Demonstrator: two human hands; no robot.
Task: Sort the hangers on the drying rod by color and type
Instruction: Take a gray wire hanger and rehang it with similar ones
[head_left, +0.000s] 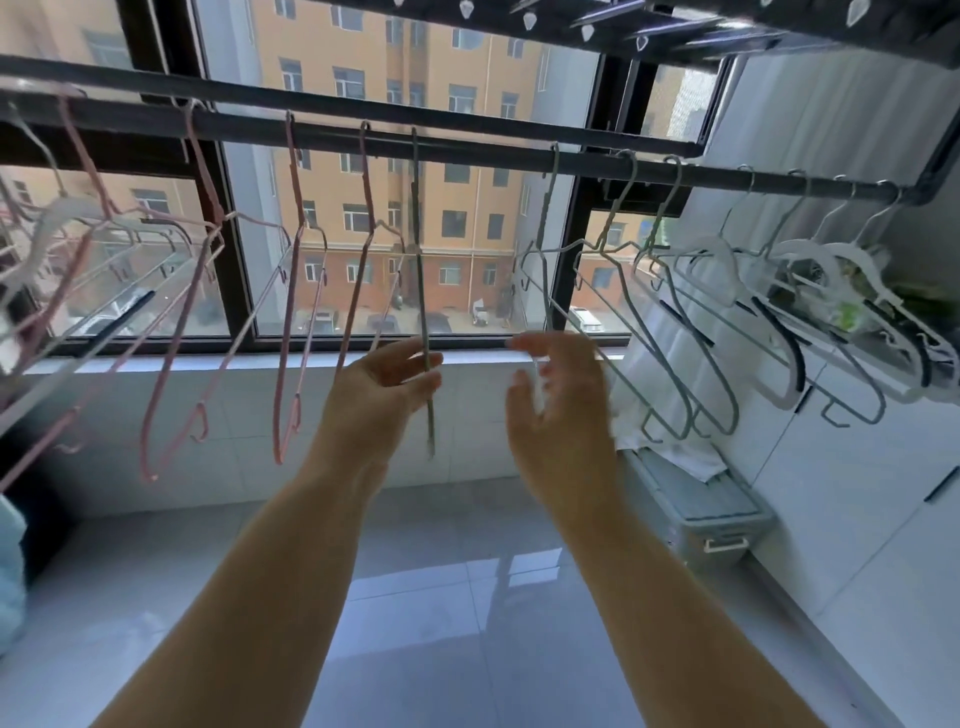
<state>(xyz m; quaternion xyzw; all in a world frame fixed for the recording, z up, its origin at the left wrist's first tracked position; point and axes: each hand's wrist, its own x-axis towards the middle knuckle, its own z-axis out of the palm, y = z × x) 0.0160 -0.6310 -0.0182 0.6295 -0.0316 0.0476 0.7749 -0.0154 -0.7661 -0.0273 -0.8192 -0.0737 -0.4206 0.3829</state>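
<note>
A dark drying rod (467, 150) runs across the window. Several pink wire hangers (291, 291) hang on its left part, with a white plastic one (47, 223) at the far left. A grey-green wire hanger (422, 291) hangs edge-on at the middle. More grey-green hangers (618, 291) follow to the right, then several white plastic hangers (810, 280). My left hand (395, 379) is raised, its fingertips touching the edge-on hanger's lower part. My right hand (556, 395) is raised beside it with fingers spread, blurred, just below the nearest grey-green hanger, holding nothing.
A second rod (311, 98) runs above and behind the first. A peg rack (623, 26) hangs overhead. A grey lidded box (701, 514) stands on the tiled floor by the right wall, under white cabinets (857, 441). Green plants sit at the far right.
</note>
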